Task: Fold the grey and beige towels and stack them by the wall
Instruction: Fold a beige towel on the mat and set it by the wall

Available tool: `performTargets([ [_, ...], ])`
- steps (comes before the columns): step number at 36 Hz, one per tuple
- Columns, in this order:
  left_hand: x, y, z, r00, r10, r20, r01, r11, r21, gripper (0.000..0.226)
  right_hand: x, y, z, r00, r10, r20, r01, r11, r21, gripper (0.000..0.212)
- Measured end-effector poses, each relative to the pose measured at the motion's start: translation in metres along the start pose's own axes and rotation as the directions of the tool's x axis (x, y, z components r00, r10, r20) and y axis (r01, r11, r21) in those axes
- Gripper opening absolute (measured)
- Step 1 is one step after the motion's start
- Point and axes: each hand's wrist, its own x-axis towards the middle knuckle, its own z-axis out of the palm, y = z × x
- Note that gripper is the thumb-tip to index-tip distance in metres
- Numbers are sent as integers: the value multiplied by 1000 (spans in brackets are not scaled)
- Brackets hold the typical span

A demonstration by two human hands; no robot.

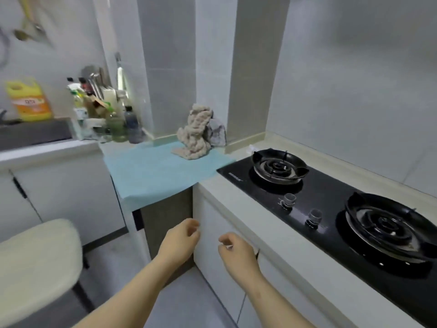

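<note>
Head view: beige towel (192, 134), nubbly and crumpled into a tall lump, at the far right corner of a flat pale-blue mat (151, 174) on the counter (248, 207). Grey towel (217, 134), smoother, bunched just behind, against the tiled wall (170, 67). Left hand (182, 237) and right hand (236, 249) low before the white cabinet front (210, 214), well apart from both towels, fingers loosely curled, holding nothing. Glossy black glass stove (331, 204) with round burners along the counter's right.

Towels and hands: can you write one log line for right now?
beige towel: crumpled by wall | grey towel: crumpled behind it | left hand: empty, loosely curled | right hand: empty, loosely curled
</note>
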Motion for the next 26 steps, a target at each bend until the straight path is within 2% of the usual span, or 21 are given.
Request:
performTargets([
  [12, 55, -95, -115, 980, -133, -150, 115, 986, -122, 27, 79, -92, 107, 991, -39, 131, 36, 999, 27, 29],
  [20, 142, -128, -154, 967, -166, -196, 128, 973, -192, 23, 191, -128, 145, 993, -53, 106, 43, 995, 95, 21],
  [26, 250, -132, -186, 975, -160, -153, 127, 970, -206, 20, 300, -159, 148, 998, -66, -7, 66, 992, 112, 25],
])
